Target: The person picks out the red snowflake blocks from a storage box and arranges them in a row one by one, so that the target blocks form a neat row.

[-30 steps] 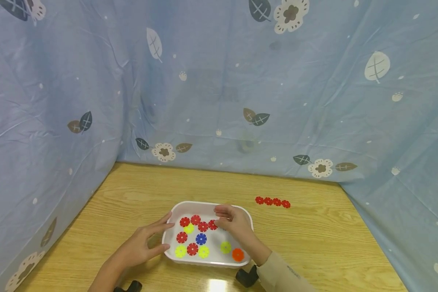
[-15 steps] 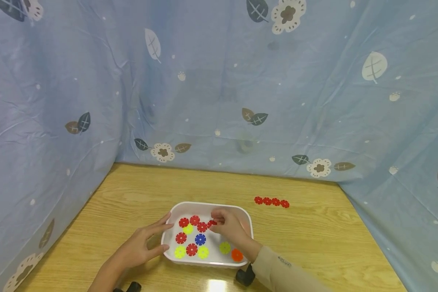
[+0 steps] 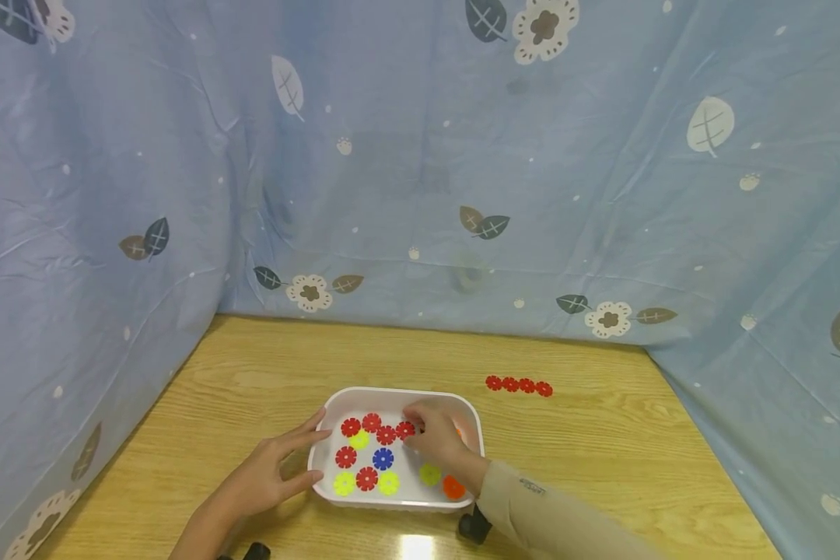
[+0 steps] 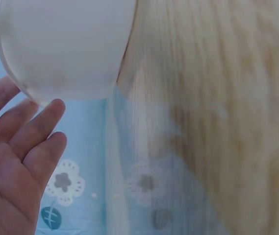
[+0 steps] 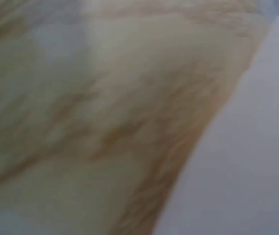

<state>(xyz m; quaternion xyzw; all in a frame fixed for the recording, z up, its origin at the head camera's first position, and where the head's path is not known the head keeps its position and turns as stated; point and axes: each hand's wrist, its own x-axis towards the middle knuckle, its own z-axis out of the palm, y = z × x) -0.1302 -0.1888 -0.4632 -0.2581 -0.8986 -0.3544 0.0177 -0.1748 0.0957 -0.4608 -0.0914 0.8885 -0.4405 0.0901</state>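
Note:
A white plastic tray [image 3: 399, 504] stands on the wooden table with several flat notched snowflake discs in it. My left hand [image 3: 269, 470] rests at the tray's left rim, fingers straight and spread; the left wrist view shows its fingertips against the white outer wall [image 4: 70, 54]. Inside the tray, my right hand [image 3: 437, 435] reaches in over the right half, fingers loosely bent, thumb and fingertips right beside a red disc [image 3: 405, 430]. Another red disc [image 3: 386, 435] lies against that one's left side. The right wrist view shows the tray's wall [image 5: 242, 147] but no hand.
Around the tray floor lie a blue disc [image 3: 383, 459], yellow discs [image 3: 388, 483], more red discs [image 3: 367, 478] and an orange disc [image 3: 453, 488]. A joined row of red discs [image 3: 519, 385] lies on the table behind and right. A blue patterned cloth [image 3: 392, 194] surrounds the table.
My right hand has lowered into the tray and shifted slightly left, its fingertips moving from over the red disc to beside it. My left hand stays at the rim.

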